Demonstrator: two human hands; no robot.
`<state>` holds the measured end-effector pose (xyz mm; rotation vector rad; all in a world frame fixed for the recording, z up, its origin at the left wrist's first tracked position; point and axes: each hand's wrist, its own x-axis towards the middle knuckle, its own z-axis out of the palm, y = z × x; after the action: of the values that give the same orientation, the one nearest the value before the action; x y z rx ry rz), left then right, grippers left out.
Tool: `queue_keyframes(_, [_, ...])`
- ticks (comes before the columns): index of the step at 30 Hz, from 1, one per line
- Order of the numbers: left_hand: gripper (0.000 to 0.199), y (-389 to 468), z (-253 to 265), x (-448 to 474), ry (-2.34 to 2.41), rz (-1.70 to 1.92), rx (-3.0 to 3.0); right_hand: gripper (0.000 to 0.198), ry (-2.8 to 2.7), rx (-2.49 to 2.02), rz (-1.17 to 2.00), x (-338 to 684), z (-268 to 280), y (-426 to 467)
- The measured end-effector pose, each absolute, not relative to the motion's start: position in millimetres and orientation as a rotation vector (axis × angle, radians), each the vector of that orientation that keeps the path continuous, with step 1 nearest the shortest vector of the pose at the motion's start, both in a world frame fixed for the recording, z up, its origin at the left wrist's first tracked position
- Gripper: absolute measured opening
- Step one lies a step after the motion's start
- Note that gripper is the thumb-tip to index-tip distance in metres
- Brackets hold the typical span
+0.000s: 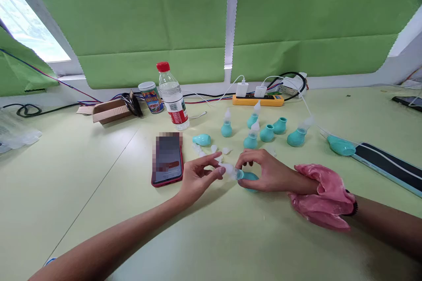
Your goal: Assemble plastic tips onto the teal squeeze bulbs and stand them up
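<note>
My right hand (263, 169) is closed round a teal squeeze bulb (249, 177) lying on its side, its clear collar pointing left. Between the thumb and fingers of my left hand (201, 175) is a translucent white nozzle tip (227, 167), which meets the clear collar. Whether the tip is fully seated I cannot tell. Loose white tips (214, 148) lie just beyond my left fingers. A teal bulb (201, 139) rests on its side behind them. Several bulbs stand farther back, some with a white tip (227, 115) on top, others with a bare open neck (269, 127).
Left of my hands lies a phone (167, 158) in a red case. A water bottle (173, 101), a can (151, 96) and a cardboard box (112, 112) stand behind. A yellow power strip (258, 100) with chargers is at the back; another phone (389, 167) and a bulb (341, 145) are right.
</note>
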<state>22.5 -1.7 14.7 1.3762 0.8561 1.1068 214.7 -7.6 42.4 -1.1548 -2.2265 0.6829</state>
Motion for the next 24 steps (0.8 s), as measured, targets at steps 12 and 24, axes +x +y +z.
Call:
queue_keyframes(12, [0.042,0.3,2.2,17.1,1.028,0.735,2.881,0.01,-2.103,-1.406,0.047,196.7,70.9,47.4])
queue_keyframes(24, [0.034,9.6,-12.3,15.1,0.958,0.655,2.981,0.064,-2.244,-1.644,-0.196,187.8,55.1,58.3])
